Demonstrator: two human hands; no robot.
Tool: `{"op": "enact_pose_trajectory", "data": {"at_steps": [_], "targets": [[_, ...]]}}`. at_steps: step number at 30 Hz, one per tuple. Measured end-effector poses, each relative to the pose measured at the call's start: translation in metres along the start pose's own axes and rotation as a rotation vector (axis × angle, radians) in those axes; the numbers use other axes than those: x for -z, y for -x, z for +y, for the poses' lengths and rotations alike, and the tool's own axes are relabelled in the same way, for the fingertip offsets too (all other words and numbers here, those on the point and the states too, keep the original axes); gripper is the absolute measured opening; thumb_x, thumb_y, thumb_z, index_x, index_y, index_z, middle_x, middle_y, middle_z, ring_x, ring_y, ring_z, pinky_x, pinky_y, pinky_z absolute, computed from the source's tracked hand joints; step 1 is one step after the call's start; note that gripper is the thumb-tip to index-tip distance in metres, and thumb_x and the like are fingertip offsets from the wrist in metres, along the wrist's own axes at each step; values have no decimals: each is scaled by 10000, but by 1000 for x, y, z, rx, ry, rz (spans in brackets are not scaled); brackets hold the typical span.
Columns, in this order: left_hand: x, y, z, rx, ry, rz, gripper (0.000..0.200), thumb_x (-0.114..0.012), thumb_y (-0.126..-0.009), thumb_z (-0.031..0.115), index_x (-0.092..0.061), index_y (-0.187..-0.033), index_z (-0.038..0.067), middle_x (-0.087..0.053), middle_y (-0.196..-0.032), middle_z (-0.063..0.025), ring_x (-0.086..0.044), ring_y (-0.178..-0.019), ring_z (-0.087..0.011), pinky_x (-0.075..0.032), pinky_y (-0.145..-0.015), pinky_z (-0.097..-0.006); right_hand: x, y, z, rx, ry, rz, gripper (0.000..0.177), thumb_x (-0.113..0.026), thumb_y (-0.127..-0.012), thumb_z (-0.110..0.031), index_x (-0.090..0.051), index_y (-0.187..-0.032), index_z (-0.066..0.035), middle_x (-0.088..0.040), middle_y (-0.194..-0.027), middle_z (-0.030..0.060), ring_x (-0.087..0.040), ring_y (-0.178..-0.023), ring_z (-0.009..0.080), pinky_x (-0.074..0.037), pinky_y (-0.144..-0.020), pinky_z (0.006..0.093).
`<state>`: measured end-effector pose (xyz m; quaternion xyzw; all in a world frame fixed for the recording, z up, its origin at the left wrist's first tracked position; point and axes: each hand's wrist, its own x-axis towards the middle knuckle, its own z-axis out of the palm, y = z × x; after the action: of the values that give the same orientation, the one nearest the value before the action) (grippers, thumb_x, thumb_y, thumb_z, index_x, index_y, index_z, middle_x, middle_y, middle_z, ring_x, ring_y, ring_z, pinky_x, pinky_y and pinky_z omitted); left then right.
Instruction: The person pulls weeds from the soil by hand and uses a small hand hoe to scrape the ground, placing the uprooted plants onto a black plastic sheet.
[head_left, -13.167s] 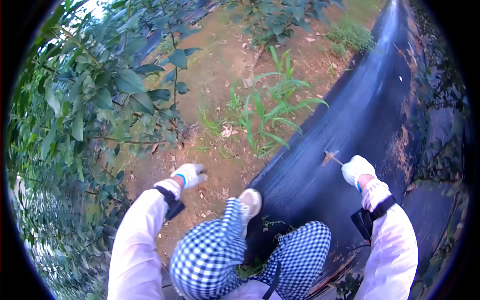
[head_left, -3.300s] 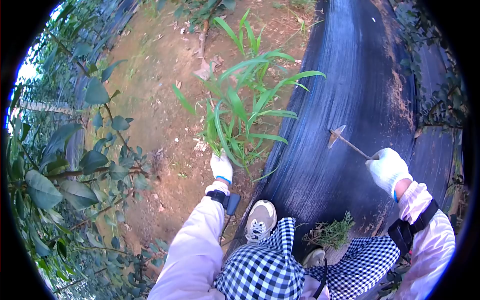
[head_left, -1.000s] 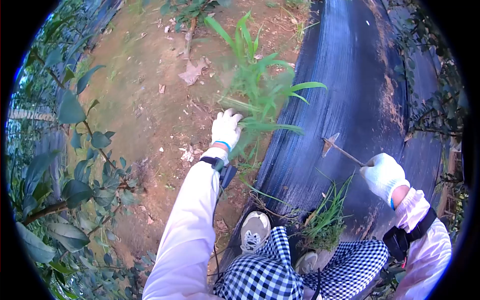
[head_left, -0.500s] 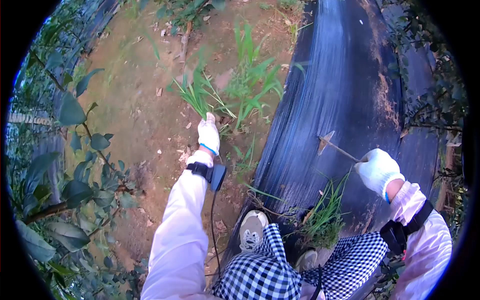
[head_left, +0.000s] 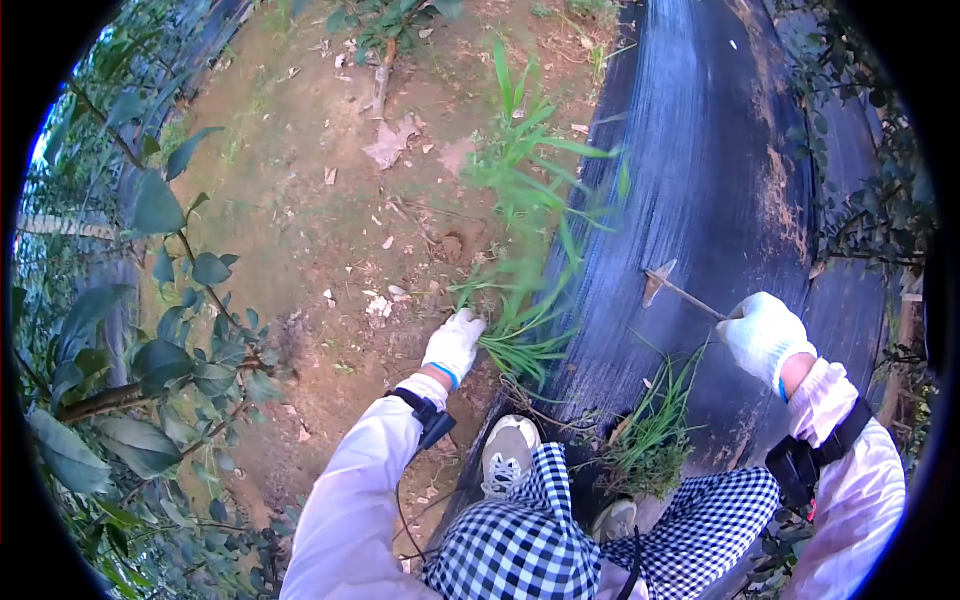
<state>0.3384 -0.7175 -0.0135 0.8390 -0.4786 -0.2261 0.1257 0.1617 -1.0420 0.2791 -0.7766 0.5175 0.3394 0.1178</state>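
Observation:
My left hand (head_left: 455, 345), in a white glove with a blue cuff edge, is closed around a bunch of green grass (head_left: 525, 348) low over the bare soil. Its blades fan out to the right, onto the edge of the black plastic sheet (head_left: 690, 130). Taller grass (head_left: 525, 150), partly blurred, stands just beyond that hand. In the matching glove, my right hand (head_left: 765, 335) grips the handle of a small hand hoe (head_left: 657, 284). The hoe's pointed metal blade is over the black sheet, directed away to the left.
Another grass clump (head_left: 650, 435) lies near my shoes (head_left: 510, 450), on the sheet. Leafy branches (head_left: 155, 400) crowd the left side, and more foliage (head_left: 870, 160) borders the right. A thin tree stem (head_left: 383, 75) rises from the soil ahead, beside a dry leaf (head_left: 391, 143).
My left hand has come back toward me and to the right with the grass. The tall grass now leans further over the sheet. My right hand and the hoe have barely shifted.

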Motion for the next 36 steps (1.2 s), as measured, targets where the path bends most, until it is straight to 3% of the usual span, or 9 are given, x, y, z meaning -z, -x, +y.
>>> {"op": "enact_pose_trajectory", "data": {"at_steps": [4,13,17,20,22,24,27,33,36], "targets": [[11,-8,-7,452,900,283,299,-647,-798,-3,-649,-1089,64,-715,-955,-146,-688,-897,-281,-532,-796,-335,-3,0,7,-3,-50,29,319,-645,-797,-268,-737,-983,-26,-702,-961,230,-670,-974,375,-516,-870,402],[-9,-25,31,40,-191,-110,322,-706,-787,165,-655,-1102,122,-634,-1047,-119,-606,-1008,-346,-520,-800,-413,-7,0,11,-13,-68,39,326,-640,-779,-263,-728,-986,-28,-697,-999,225,-660,-998,386,-510,-889,404],[-6,-27,42,302,659,384,37,-643,-843,70,-666,-868,56,-672,-906,-167,-664,-844,-326,-524,-744,-395,-4,-3,9,2,-32,22,331,-632,-768,-254,-732,-992,-32,-699,-998,224,-663,-990,390,-514,-882,404],[68,-25,105,516,795,153,100,-649,-845,104,-658,-882,12,-674,-925,-175,-658,-852,-344,-524,-744,-415,-2,-1,8,-7,-50,36,333,-618,-766,-246,-731,-998,-35,-697,-1005,226,-662,-997,388,-513,-885,404],[26,-21,126,-40,408,203,199,-683,-816,190,-652,-879,3,-680,-934,-200,-667,-863,-338,-519,-732,-450,1,-4,6,-19,-55,2,338,-617,-769,-251,-728,-998,-30,-695,-1004,229,-663,-992,386,-513,-880,408],[39,-18,172,-308,250,-542,399,-719,-769,281,-633,-1039,0,-636,-1123,-234,-644,-993,-354,-514,-833,-462,0,-12,15,44,-59,0,342,-619,-773,-259,-726,-997,-25,-695,-1000,230,-667,-983,379,-515,-867,409],[19,4,172,-630,366,-784,705,-739,-738,300,-478,-1329,17,-417,-1418,-212,-478,-1260,-385,-413,-1063,-422,-7,-25,30,132,-75,45,328,-636,-784,-252,-726,-987,-10,-699,-907,199,-685,-859,325,-526,-786,382],[34,3,40,59,249,40,388,-726,-742,200,-649,-1107,91,-621,-1102,-133,-571,-1044,-348,-473,-917,-437,8,-8,31,13,-184,1,305,-635,-788,-206,-730,-982,10,-680,-673,125,-694,-609,222,-533,-641,329],[14,-14,20,-178,43,78,380,-719,-732,178,-641,-1102,144,-607,-1010,-104,-565,-1056,-344,-484,-897,-431,2,-17,25,-35,-88,7,346,-642,-797,-305,-732,-992,-35,-701,-1000,214,-665,-998,368,-512,-862,400]]}}
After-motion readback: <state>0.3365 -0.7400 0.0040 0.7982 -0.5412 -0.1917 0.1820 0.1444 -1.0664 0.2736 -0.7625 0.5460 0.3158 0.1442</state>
